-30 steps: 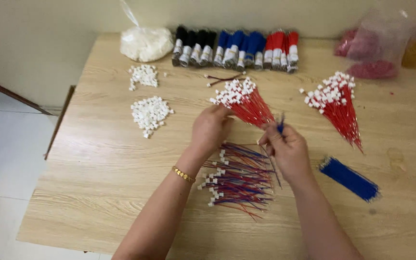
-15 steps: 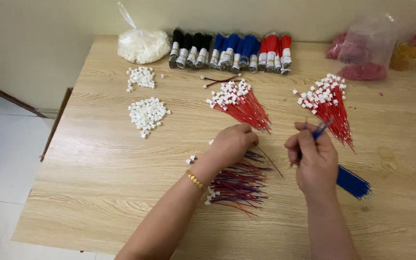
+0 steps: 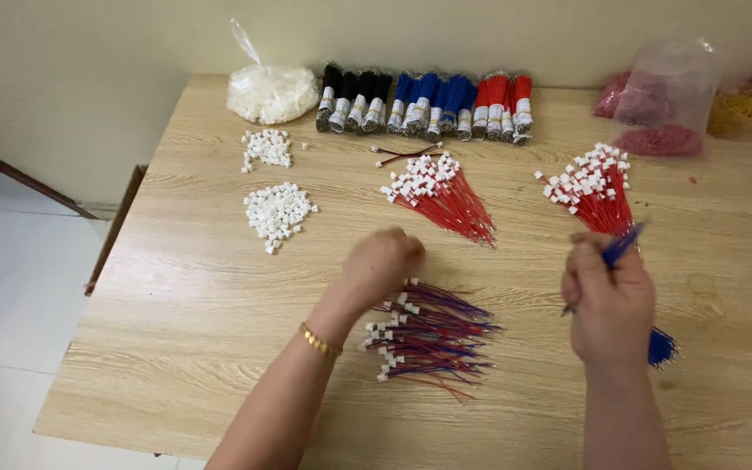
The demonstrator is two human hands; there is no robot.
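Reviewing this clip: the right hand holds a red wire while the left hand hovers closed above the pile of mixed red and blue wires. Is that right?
Not quite. In the head view the wire pinched in the right hand is blue, not red. The rest stands: the left hand is closed just above the pile of mixed red and blue wires.

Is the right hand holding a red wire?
No, the right hand pinches a blue wire; the red wire bundles lie on the table.
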